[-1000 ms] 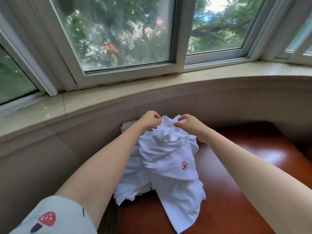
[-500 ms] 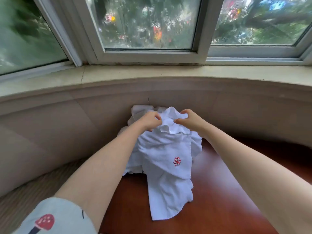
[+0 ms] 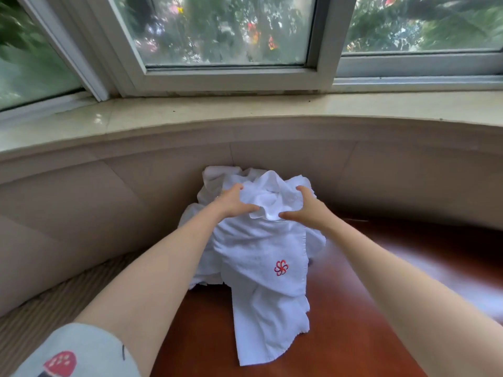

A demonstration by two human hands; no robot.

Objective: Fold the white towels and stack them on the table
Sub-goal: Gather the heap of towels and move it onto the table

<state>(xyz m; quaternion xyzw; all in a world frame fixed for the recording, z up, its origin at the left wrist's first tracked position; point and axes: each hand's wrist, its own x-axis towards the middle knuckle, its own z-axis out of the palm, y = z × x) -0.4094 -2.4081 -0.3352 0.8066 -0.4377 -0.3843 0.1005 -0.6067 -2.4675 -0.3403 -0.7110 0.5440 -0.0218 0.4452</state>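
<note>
A white towel (image 3: 261,257) with a small red flower mark hangs from both my hands down onto the reddish-brown wooden table (image 3: 353,308). My left hand (image 3: 234,202) grips its bunched top edge on the left, thumb and fingers curled into the cloth. On the right side of the same edge, my right hand (image 3: 304,208) grips it. Behind and under it lies a crumpled pile of white towels (image 3: 217,178) at the table's far end, against the wall.
A beige curved wall panel (image 3: 109,202) rises just behind the pile, topped by a pale stone window sill (image 3: 217,110) and windows. A ribbed mat or floor strip (image 3: 40,303) lies left of the table. Table surface stretches to the right.
The view has tilted and shifted. Both hands have sunk lower onto the pile with the towel's top edge, and more of the towel now lies on the table.
</note>
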